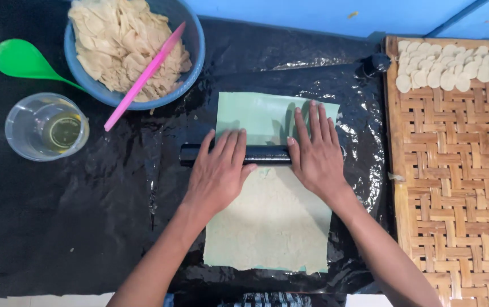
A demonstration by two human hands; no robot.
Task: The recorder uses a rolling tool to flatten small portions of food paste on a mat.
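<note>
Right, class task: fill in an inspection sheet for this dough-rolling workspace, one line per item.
Surface: black plastic sheet, wrinkled and shiny.
Job's things: black rolling pin across a thin dough sheet on a green mat.
Clutter: blue bowl of dough scraps with a pink stick; green spoon; clear cup of yellowish liquid.
Grips: left hand and right hand both flat on the pin, fingers spread.
Cables: nothing seen.
Surroundings: woven tray with pale dough discs; blue surface behind.
</note>
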